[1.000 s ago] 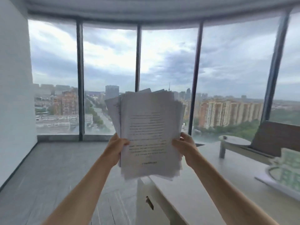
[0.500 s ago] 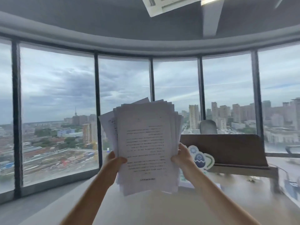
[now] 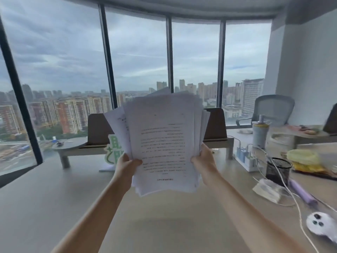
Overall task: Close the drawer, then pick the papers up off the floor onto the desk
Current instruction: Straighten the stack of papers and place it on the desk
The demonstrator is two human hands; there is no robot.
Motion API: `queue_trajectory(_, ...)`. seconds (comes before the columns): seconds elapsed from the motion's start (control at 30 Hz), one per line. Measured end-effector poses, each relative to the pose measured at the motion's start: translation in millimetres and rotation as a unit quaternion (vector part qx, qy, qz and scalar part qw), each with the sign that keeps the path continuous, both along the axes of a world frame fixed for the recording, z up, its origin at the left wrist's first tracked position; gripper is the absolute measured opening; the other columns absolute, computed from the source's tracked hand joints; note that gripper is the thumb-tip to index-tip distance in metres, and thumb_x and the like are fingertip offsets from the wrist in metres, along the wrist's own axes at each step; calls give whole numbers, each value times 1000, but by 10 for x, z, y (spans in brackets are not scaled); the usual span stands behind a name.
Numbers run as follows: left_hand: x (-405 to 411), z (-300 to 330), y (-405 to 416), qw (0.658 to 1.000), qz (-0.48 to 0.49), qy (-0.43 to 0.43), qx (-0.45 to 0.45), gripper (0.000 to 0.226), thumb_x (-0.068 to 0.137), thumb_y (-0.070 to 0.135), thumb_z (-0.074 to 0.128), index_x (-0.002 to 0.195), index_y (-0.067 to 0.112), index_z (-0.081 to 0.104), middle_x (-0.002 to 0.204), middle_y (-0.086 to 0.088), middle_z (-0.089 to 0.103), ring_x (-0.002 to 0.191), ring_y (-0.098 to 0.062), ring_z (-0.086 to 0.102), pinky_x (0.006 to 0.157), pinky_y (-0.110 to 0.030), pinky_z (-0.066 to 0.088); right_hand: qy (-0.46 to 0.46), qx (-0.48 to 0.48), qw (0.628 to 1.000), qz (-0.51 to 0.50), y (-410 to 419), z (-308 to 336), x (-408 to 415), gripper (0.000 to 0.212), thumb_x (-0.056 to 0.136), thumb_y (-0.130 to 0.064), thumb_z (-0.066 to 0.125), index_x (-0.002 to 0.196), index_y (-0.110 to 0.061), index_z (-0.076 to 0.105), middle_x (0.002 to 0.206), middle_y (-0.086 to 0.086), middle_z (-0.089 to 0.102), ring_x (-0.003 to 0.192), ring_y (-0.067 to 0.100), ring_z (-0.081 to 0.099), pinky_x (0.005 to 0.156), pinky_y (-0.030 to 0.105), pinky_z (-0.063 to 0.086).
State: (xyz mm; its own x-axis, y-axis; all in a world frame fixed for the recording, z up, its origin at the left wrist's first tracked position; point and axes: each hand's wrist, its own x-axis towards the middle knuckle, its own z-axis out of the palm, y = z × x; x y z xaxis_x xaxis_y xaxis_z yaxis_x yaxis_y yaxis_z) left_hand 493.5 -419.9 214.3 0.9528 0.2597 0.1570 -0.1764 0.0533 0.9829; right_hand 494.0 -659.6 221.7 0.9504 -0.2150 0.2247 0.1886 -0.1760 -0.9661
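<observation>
A loose stack of printed white papers is held upright in the air above the pale desk. My left hand grips the stack's lower left edge, thumb on the front sheet. My right hand grips the lower right edge. The sheets are fanned unevenly at the top. The stack's bottom edge hangs a little above the desk surface. The drawer and the floor are out of view.
Behind the papers stand a brown monitor back on a riser and a green-and-white sign. On the right lie a mesh pen cup, a white cable, a phone, a bottle and clutter. An office chair stands at the window.
The view has swung right and tilted down, from the window to the desk top. The papers stay gripped in both hands, now over the desk's middle.
</observation>
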Motion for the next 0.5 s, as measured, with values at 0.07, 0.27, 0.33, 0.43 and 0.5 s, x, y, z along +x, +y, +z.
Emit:
queue_trajectory(0.07, 168, -145, -26, 1000, -2, 16, 4, 44, 62, -5, 56, 104, 5, 61, 109, -23, 67, 102, -41, 63, 93, -55, 52, 15, 3, 1000, -7, 3, -180, 178, 48, 75, 17, 44, 107, -14, 59, 95, -1, 66, 91, 16, 62, 64, 22, 47)
queue_trajectory(0.27, 597, -514, 37, 999, -7, 27, 27, 43, 64, -4, 56, 107, -8, 61, 107, -28, 67, 101, -44, 64, 87, -53, 53, 41, 22, 999, -13, 59, -609, 630, 46, 74, 17, 45, 107, -12, 59, 101, 5, 68, 96, 16, 64, 74, 26, 53)
queue_trajectory(0.33, 636, -557, 65, 999, -10, 31, 30, 37, 72, -13, 53, 108, -6, 62, 103, -22, 68, 100, -39, 65, 84, -44, 53, 47, 16, 999, -17, 82, -682, 709, 44, 71, 13, 47, 110, -7, 57, 106, 17, 67, 103, 29, 64, 87, 44, 56)
queue_trajectory(0.43, 613, -577, 101, 999, -13, 34, 30, 42, 66, -4, 56, 107, -2, 62, 105, -22, 68, 103, -41, 63, 88, -48, 52, 39, 17, 999, -10, 117, -709, 742, 43, 71, 14, 46, 102, -14, 59, 105, 18, 68, 103, 30, 65, 87, 46, 54)
queue_trajectory(0.5, 560, -563, 130, 999, -17, 34, 28, 48, 60, 2, 56, 108, 1, 63, 107, -22, 69, 104, -41, 63, 91, -52, 51, 35, 18, 999, -1, 142, -676, 717, 47, 74, 16, 46, 99, -21, 59, 103, 10, 69, 101, 25, 66, 77, 35, 52)
